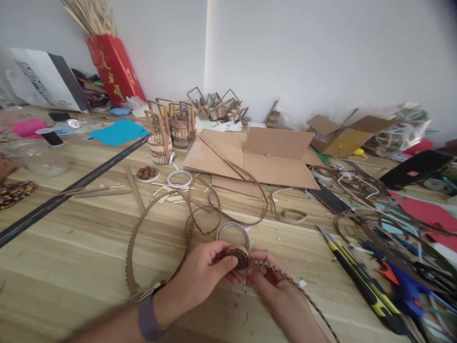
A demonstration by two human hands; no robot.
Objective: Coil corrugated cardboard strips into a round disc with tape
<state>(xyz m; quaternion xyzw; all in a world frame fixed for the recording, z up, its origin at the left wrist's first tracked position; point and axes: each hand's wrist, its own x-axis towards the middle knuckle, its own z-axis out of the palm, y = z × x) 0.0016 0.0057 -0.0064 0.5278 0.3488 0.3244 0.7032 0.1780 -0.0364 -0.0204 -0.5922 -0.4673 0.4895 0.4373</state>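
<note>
Between the fingers of my left hand [210, 267] is a small round coil of corrugated cardboard [238, 256], its wavy layers showing at the end. My right hand [273, 281] pinches the corrugated cardboard strip [298, 286] close to the coil; the strip trails off past my right wrist. Just beyond my fingers lies a roll of white tape [232, 227], partly covered by the coil. More long cardboard strips [134, 238] curl in loose loops across the wooden table, passing behind my left forearm.
A yellow-and-black utility knife [360, 276] and a blue glue gun [407, 288] lie at right amid scraps. Small woven baskets [160, 147] stand behind, beside flat cardboard [221, 155]. Another tape roll [179, 178] and a dish of brown beads [147, 174] sit mid-table. Another person's hand [9, 166] shows far left.
</note>
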